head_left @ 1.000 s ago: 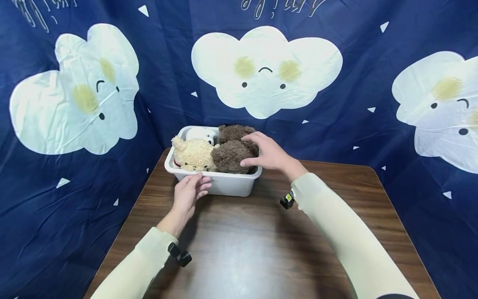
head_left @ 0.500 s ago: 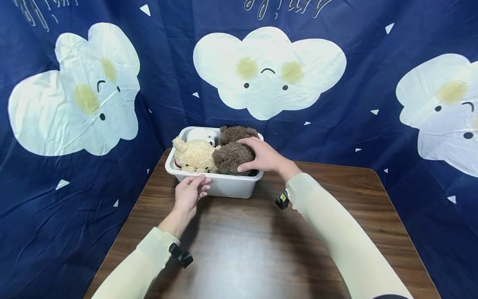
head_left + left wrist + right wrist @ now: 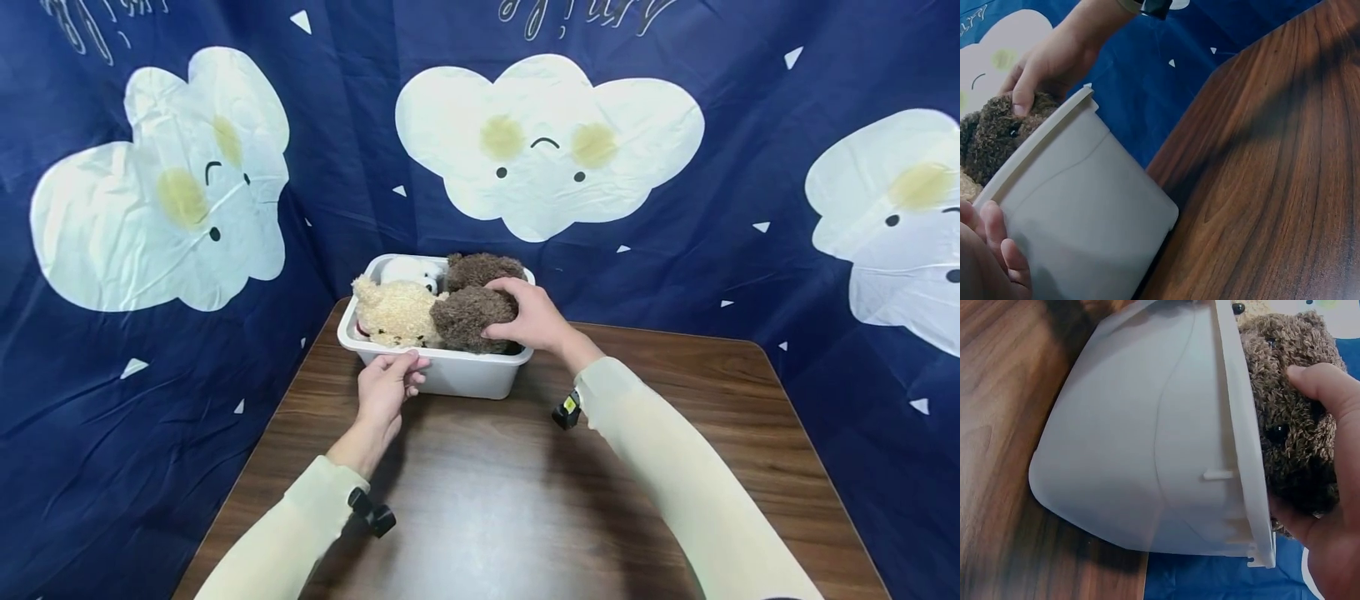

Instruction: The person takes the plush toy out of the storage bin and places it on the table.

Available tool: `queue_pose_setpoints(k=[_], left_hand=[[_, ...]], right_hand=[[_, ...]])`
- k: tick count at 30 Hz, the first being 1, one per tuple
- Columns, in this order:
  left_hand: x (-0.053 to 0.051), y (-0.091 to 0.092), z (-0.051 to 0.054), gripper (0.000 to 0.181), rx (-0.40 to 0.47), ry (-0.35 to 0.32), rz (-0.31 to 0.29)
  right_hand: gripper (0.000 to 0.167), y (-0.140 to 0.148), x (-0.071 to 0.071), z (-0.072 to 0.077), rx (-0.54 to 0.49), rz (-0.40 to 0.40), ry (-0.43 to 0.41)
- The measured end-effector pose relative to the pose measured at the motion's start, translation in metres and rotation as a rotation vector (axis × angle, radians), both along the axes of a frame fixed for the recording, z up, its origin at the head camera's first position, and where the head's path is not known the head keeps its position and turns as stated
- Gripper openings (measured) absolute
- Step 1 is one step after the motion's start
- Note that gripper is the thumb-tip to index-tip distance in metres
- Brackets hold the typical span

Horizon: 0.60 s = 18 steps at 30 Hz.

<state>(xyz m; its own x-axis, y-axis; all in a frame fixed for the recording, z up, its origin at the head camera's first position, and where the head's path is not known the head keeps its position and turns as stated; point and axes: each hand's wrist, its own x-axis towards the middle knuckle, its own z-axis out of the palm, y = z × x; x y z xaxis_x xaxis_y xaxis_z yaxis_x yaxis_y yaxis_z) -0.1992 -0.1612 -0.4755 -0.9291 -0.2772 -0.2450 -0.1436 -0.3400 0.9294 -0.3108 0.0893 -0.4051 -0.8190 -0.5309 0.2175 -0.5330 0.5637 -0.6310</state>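
A white plastic bin (image 3: 468,377) stands on the table in the head view, filled with plush toys. My left hand (image 3: 382,392) holds its front rim, with the thumb at the lip and fingers against the outer wall. My right hand (image 3: 536,318) grips the head of the front brown teddy bear (image 3: 467,322), thumb on the near side; the right wrist view shows that bear's curly fur (image 3: 1288,394) and black eyes. Beside it lies a cream teddy bear (image 3: 396,315). Behind are a white plush toy (image 3: 405,270) and another brown plush toy (image 3: 480,268). Their lower parts are hidden in the bin.
The bin is near the far left corner of a dark wood-grain table (image 3: 480,483). A navy curtain (image 3: 337,167) with cloud faces hangs close behind and along both sides. Each wrist carries a small black camera (image 3: 372,512).
My right hand has come down and closed round the front brown teddy bear's head. My left hand stays at the bin's front rim. The whole view has shifted slightly.
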Motion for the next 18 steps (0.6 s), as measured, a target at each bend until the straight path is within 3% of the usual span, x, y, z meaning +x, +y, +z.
queue_pose_setpoints(k=[6,18], left_hand=[[0.001,0.001,0.001,0.014,0.008,-0.012,0.007],[0.0,-0.004,0.004,0.017,0.076,-0.035,-0.036]], right_hand=[[0.061,-0.002,0.004,0.005,-0.07,-0.042,0.026],[0.052,-0.004,0.014,0.03,-0.097,-0.023,0.083]])
